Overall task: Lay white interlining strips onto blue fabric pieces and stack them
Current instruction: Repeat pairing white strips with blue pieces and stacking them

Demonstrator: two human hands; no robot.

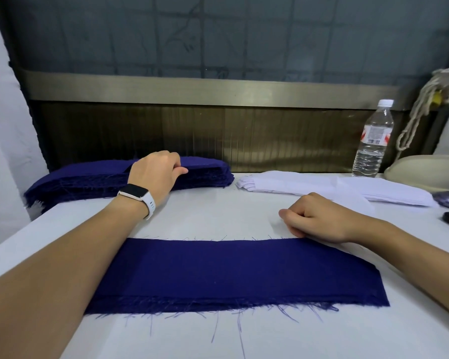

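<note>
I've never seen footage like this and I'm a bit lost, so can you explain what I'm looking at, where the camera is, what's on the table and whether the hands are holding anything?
There is no machine here: these are a person's two bare hands, filmed by one camera worn on the head, looking forward and down. On the white table one blue fabric piece lies flat nearest the person. Far left sits a stack of blue pieces; the left hand, with a watch on its wrist, grips the stack's top layers with curled fingers. Far right lies a pile of white strips, with a water bottle behind it. The right hand rests curled at the flat piece's far edge; whether it pinches a thin white strip I cannot tell.
</note>
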